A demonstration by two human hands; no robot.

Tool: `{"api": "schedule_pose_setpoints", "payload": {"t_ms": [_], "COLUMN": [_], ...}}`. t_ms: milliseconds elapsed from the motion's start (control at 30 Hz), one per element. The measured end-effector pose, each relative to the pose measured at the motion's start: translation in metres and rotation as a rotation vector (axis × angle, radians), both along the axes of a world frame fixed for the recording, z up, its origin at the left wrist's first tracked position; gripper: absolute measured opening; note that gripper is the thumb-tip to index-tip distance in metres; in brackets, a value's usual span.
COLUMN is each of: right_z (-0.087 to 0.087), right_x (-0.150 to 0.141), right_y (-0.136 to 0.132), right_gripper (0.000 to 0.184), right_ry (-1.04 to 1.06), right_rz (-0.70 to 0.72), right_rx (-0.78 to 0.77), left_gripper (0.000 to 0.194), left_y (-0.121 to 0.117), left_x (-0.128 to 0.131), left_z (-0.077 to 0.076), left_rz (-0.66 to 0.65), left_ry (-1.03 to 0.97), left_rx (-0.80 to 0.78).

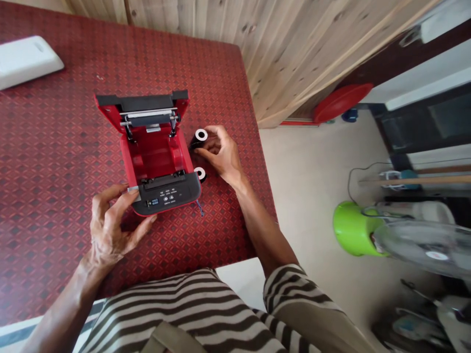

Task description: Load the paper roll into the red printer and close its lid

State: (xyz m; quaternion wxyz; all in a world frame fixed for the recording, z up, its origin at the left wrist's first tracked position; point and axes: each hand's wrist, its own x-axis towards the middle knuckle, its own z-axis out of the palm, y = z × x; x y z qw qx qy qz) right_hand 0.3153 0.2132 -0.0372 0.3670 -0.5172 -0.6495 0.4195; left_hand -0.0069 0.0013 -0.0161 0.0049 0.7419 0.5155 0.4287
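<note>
Red printer (162,159) on desk (73,162), raised lid (147,104) at its 12 o'clock. Right hand (223,153) at 3 o'clock, fingers gripping the upper dark roll (198,141) just outside the printer wall. Left hand (112,220) at 8 o'clock, fingers on the front corner; underside hidden, can't tell if pinching. Roll probably light, firm, bit slick: best held by curved side. Lid mechanism looks fragile; hold printer by body. Lower roll (203,174) beside it, 4 o'clock. Desk edge past right hand, 3 o'clock; more room toward 9–10.
</note>
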Motion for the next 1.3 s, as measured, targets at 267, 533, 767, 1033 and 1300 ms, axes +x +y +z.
{"api": "schedule_pose_setpoints", "payload": {"t_ms": [267,533,767,1033,1300], "right_z": [0.044,0.027,0.069,0.149,0.142], "right_x": [0.038,0.005,0.031,-0.014,-0.087], "right_y": [-0.073,-0.090,-0.089,-0.073,-0.061], "right_gripper": [0.031,0.022,0.034,0.026,0.038], "right_ry": [-0.134,-0.060,0.115,-0.338,-0.852], "right_rz": [0.163,0.129,0.031,0.410,0.673], "right_rx": [-0.032,0.024,-0.012,0.432,0.487], "left_gripper": [0.095,0.092,0.089,0.085,0.079], "left_y": [-0.003,-0.003,-0.003,-0.009,-0.012], "left_x": [0.001,0.001,0.009,0.011,0.010], "left_z": [0.000,0.005,-0.002,0.000,0.000], "left_rz": [0.000,0.011,0.014,0.023,0.018], "left_ry": [0.024,0.041,-0.008,-0.012,-0.007], "left_rx": [-0.003,-0.054,0.004,-0.050,-0.101]}}
